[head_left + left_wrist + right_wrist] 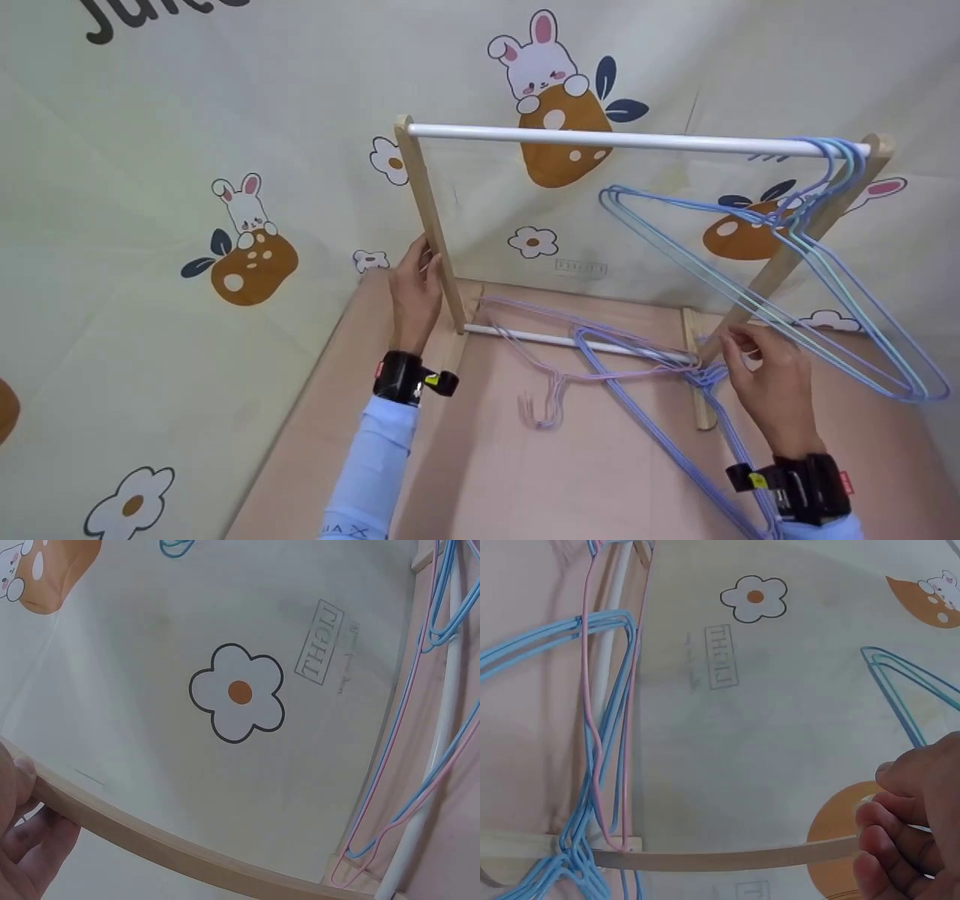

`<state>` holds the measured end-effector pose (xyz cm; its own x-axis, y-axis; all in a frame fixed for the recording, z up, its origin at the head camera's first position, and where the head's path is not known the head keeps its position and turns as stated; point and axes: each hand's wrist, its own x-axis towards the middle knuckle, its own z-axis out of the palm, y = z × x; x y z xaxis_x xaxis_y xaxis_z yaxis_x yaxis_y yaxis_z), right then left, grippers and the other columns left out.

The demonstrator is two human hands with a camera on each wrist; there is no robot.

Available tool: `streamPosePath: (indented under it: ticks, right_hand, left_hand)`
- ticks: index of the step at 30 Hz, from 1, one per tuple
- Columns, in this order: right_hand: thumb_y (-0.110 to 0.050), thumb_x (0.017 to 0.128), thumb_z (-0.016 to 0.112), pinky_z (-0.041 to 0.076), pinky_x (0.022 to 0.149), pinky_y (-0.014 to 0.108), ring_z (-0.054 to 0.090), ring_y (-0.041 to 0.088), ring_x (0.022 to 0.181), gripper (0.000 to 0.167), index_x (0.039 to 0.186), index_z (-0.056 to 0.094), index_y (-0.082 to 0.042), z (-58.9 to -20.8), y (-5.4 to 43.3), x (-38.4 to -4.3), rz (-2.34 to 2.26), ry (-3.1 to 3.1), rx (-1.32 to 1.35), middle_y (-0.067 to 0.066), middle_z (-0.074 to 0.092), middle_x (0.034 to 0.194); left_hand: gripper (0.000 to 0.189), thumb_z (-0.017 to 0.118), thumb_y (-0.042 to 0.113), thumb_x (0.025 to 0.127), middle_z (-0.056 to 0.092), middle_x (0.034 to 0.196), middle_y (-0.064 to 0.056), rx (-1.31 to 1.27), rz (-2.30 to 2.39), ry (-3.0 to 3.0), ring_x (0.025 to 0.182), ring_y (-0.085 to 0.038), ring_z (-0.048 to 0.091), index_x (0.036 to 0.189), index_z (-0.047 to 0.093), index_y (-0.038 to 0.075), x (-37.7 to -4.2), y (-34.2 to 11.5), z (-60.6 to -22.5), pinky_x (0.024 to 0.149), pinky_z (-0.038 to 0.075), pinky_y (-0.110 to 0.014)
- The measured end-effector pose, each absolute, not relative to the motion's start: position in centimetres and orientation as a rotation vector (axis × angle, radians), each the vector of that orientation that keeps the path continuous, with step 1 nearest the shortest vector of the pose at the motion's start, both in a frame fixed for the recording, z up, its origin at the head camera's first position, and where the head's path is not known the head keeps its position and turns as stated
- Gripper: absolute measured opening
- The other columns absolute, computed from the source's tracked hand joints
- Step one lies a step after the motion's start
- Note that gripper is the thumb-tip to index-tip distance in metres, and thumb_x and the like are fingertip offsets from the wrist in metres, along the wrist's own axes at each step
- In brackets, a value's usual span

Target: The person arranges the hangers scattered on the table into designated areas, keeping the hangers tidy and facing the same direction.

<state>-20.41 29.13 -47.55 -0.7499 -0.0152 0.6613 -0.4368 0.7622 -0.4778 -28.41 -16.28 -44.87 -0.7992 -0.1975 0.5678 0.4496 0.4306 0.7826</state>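
A small clothes rack stands here, with a white top bar (637, 139) between two wooden posts. My left hand (416, 292) grips the left post (424, 195), thumb on one side and fingers on the other. Several blue and teal hangers (801, 225) hang bunched at the bar's right end. Beside the right post (727, 860), my right hand (772, 382) has curled fingers overlapping the wood; I cannot tell whether they hold it. Low on the rack lie blue hangers (705, 377) and pink hangers (556, 382), crossing the white lower bar (540, 340).
A pale printed cloth (315, 135) with bunnies and flowers forms the wall behind the rack. Under the rack spreads a pink surface (540, 480). A wooden foot (703, 416) juts forward at the right.
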Motion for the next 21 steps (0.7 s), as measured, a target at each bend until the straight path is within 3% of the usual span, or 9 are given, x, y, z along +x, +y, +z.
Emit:
streamPosePath:
  ticks: [11, 17, 21]
  right_hand:
    - [-0.008, 0.093, 0.076, 0.039, 0.073, 0.008, 0.065, 0.035, 0.086, 0.026, 0.115, 0.069, 0.004, -47.8, 31.0, -22.5, 0.892, -2.338, 0.086, 0.019, 0.069, 0.1]
    - [-0.005, 0.095, 0.072, 0.039, 0.069, 0.015, 0.063, 0.03, 0.078, 0.013, 0.104, 0.07, 0.004, -47.9, 30.7, -22.8, 0.847, -2.31, 0.138, 0.017, 0.068, 0.089]
    - [-0.006, 0.096, 0.07, 0.039, 0.067, 0.019, 0.063, 0.03, 0.076, 0.012, 0.098, 0.07, 0.006, -47.9, 30.5, -22.9, 0.833, -2.292, 0.146, 0.017, 0.068, 0.085]
  left_hand:
    - [0.039, 0.053, 0.0, 0.105, 0.062, 0.132, -0.022, -0.196, -1.399, -2.09, 0.121, -0.029, 0.061, 0.144, 0.052, -0.004, -28.4, -16.0, -45.0, 0.098, 0.054, -0.033]
    - [0.042, 0.054, -0.002, 0.104, 0.06, 0.134, -0.024, -0.184, -1.361, -2.113, 0.121, -0.03, 0.061, 0.145, 0.048, -0.006, -27.8, -15.4, -45.3, 0.097, 0.054, -0.031]
    - [0.049, 0.058, -0.001, 0.102, 0.056, 0.138, -0.025, -0.155, -1.2, -2.167, 0.124, -0.031, 0.058, 0.148, 0.042, -0.007, -27.0, -14.7, -45.8, 0.102, 0.052, -0.037]
